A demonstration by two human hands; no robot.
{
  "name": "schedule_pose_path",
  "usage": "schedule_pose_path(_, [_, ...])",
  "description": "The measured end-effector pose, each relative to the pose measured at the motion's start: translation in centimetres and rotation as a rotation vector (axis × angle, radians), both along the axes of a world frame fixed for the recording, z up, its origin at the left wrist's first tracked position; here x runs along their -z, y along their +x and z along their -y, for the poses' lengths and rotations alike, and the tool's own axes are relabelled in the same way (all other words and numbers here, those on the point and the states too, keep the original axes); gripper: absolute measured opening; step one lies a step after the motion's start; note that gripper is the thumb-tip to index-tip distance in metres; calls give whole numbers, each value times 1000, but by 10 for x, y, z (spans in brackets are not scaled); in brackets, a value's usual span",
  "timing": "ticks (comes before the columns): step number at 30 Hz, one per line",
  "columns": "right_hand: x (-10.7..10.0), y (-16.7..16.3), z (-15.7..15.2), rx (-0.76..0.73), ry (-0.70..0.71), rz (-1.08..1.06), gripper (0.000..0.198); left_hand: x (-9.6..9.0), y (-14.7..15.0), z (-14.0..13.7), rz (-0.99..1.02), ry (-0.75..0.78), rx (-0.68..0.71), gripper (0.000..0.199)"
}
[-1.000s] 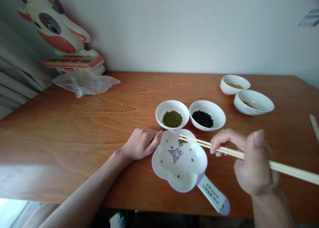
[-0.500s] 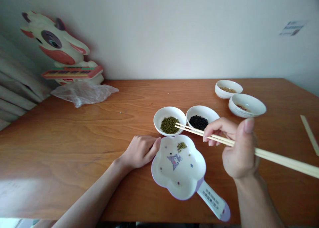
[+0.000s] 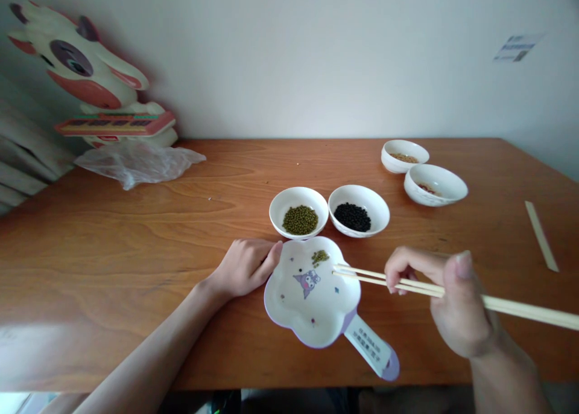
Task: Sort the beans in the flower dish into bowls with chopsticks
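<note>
My right hand [image 3: 452, 293] holds a pair of pale wooden chopsticks [image 3: 411, 286]. Their tips hover at the right inside of a white flower-shaped dish [image 3: 312, 317] with a lilac rim and a labelled handle; whether a bean sits between them is too small to tell. A little heap of green mung beans [image 3: 319, 257] lies in the dish, near its far edge. My left hand [image 3: 248, 266] rests on the table, curled, its thumb against the dish's left rim. Just behind the dish stand a white bowl of mung beans [image 3: 300, 219] and one of black beans [image 3: 353, 217].
Two more white bowls [image 3: 404, 156] with small contents stand at the back right. A flat pale strip [image 3: 541, 236] lies on the wooden table [image 3: 217, 212] far right. A cow-shaped toy keyboard [image 3: 117, 124] and a crumpled plastic bag [image 3: 140, 163] are at the back left.
The chopstick tips have gone from over the mung bean bowl to the flower-shaped dish, my right hand moving nearer and right. My left hand stays at the rim. The view has shifted slightly.
</note>
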State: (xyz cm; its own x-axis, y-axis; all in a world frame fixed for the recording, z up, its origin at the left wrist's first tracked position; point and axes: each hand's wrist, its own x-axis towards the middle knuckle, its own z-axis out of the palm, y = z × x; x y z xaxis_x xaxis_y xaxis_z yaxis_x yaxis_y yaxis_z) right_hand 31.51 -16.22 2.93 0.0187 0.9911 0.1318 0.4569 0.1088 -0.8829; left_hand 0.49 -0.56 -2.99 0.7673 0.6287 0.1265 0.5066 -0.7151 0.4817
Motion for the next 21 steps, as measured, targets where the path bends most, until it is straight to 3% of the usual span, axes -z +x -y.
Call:
schedule_pose_path(9, [-11, -13, -7, 0, -19, 86, 73, 0, 0, 0, -15, -3, -21, 51])
schedule_pose_path(21, [-2, -19, -15, -16, -17, -15, 77, -2, 1, 1, -23, 1, -21, 54])
